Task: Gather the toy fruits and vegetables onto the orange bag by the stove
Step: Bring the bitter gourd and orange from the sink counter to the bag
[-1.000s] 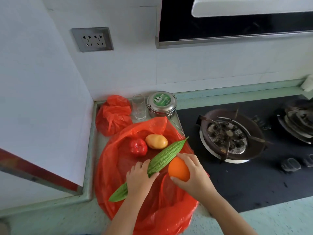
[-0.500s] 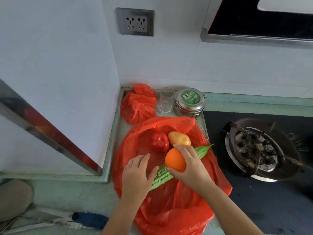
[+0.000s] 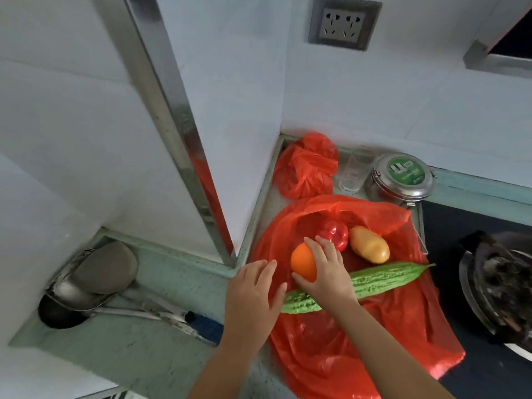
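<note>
Orange-red bag, bumpy green gourd, glossy red pepper, orange ball — yellow-tan potato.

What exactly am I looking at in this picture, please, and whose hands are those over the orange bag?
No machine here: a person wears a wide-angle camera on the head, so this picture looks down on their own bare hands. A spread orange bag lies beside a gas stove. On it lie a red pepper, a yellow potato-like toy and a green bitter gourd. The right hand grips a toy orange over the bag; the left hand is open, holding nothing, beside the gourd's end. Behind stand a tied bag, a glass and a metal tin.
</note>
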A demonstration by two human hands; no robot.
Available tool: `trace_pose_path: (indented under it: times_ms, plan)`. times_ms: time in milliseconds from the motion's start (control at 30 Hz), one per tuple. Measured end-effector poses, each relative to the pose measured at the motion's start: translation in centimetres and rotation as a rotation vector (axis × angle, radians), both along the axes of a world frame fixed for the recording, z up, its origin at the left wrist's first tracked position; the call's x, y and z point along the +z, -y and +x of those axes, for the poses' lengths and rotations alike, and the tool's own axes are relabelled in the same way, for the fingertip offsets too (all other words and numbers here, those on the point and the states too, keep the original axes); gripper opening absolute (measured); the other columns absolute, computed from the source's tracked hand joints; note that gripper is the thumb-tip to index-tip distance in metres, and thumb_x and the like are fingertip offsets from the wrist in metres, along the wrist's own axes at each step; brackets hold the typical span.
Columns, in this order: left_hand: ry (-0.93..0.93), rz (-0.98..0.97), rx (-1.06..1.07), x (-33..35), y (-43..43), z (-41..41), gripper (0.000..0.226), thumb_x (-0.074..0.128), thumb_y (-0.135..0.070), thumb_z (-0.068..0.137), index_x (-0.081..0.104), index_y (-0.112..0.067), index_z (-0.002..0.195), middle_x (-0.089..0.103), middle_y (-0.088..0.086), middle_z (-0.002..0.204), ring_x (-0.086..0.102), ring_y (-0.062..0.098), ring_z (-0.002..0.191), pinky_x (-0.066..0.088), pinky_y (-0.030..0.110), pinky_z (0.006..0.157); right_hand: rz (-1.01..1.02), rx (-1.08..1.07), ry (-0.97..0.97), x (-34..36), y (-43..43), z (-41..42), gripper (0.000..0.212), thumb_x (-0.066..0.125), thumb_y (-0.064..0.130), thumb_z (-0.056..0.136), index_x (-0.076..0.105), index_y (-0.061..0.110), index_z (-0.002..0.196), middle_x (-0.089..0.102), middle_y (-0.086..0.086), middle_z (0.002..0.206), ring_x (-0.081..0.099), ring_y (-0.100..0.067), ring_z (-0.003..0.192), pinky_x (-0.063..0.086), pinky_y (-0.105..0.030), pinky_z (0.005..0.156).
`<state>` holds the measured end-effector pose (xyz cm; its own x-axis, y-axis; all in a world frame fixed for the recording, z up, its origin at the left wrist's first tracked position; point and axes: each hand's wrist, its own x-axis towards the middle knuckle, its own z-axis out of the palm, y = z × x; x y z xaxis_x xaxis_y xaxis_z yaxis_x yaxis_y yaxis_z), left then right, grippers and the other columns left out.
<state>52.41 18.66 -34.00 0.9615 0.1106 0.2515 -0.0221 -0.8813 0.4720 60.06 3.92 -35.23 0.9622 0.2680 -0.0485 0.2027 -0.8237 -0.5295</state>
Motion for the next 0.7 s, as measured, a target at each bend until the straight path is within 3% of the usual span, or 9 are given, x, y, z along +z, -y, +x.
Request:
trace_pose_path:
  times_ms: [200,433,700]
  plan:
    - [0.024,0.005,0.028,0.0,-0.6,-1.0,0.043,0.046,-0.040,0.084,0.066,-0.011,0.110,0.067,0.005,0.100,0.061,0.021,0.094,0.048,0.032,0.080,-0.080,0.020,0.005,-0.2,-0.5,-0.2,0.070,0.067,0.038,0.077,0.034,0.022,0.136,0.030,-0.006,0.141,0.029,-0.026,0.127,0.045,-0.040,0.091]
    - [0.063,-0.005,-0.011,1.1,0.2,-1.5,0.042,0.047,-0.038,0.083,0.067,-0.011,0.108,0.067,0.004,0.099,0.060,0.018,0.094,0.047,0.030,0.080,-0.040,0.013,0.072,1.4,0.3,-1.8,0.059,0.067,0.033,0.078,0.045,0.015,0.129,0.040,-0.008,0.135,0.037,-0.028,0.121,0.045,-0.041,0.089]
    - [0.128,-0.007,-0.186,2.4,1.7,-2.8,0.040,0.049,-0.035,0.084,0.065,-0.008,0.109,0.066,0.007,0.101,0.061,0.025,0.097,0.052,0.040,0.077,-0.091,-0.076,0.274,4.4,3.1,-7.1,0.050,0.067,0.036,0.074,0.057,0.012,0.117,0.058,-0.011,0.119,0.051,-0.032,0.112,0.049,-0.047,0.087]
